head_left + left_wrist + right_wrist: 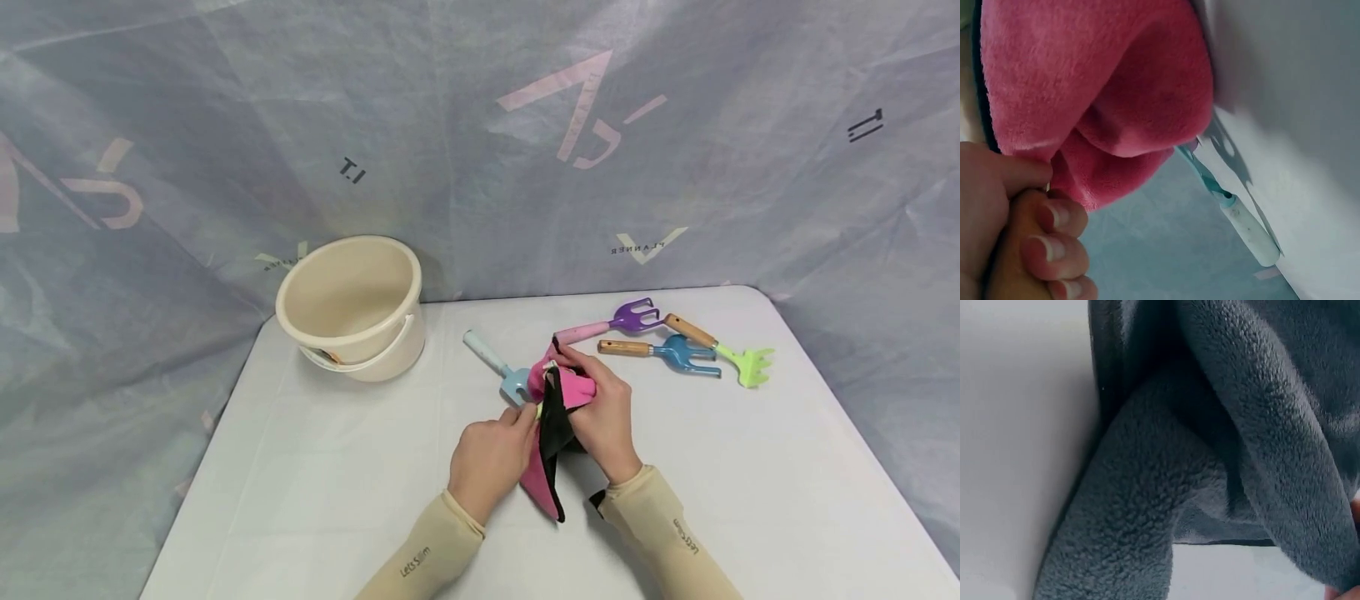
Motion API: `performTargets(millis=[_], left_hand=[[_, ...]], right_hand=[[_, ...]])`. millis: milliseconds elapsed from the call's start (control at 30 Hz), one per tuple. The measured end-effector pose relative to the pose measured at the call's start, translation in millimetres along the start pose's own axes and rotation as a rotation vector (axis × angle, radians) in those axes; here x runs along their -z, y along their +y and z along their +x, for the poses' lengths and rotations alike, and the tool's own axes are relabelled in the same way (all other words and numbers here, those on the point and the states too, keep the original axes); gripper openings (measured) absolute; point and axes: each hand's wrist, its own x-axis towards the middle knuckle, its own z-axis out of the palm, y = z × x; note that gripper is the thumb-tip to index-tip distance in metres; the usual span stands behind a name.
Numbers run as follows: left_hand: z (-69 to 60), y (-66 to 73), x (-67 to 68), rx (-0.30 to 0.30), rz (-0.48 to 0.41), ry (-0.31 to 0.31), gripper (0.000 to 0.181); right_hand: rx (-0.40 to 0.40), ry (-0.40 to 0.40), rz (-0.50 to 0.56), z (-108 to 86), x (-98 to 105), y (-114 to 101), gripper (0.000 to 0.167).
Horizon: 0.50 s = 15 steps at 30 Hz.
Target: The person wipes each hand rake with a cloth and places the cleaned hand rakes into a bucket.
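A cloth, pink on one side and dark on the other (555, 425) (1147, 81) (1129, 481), hangs in folds between the two hands. My left hand (491, 458) (1054, 231) curls its fingers round a wooden handle (1019, 265); a bit of yellow-green shows by its fingertips in the head view, and the tool's other end is hidden by the cloth. From the right, my right hand (606, 412) grips the bunched cloth; only bits of its fingers (1342, 594) show at the right wrist view's edge.
A light blue fork with a pale handle (487, 354) (1250, 231) lies just beyond the cloth. Further right lie a purple fork (585, 332), a blue fork (678, 354) and a green rake (750, 365). A cream bucket (408, 354) stands at the table's back left, before a grey curtain.
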Motion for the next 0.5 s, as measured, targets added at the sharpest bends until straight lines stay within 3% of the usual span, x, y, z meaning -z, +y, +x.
performTargets(millis=[267,500], left_hand=[[-1.0,3.8,-0.3,0.013,0.032,0.022,0.019],[-0.6,-1.7,-2.9,0.02,-0.044,-0.021,0.017]], right_hand=[[0.035,0.062,-0.075,-3.7,-3.1,-4.0,0.039],[0.099,0.053,-0.077,-6.3,-5.7,-2.3,0.035]])
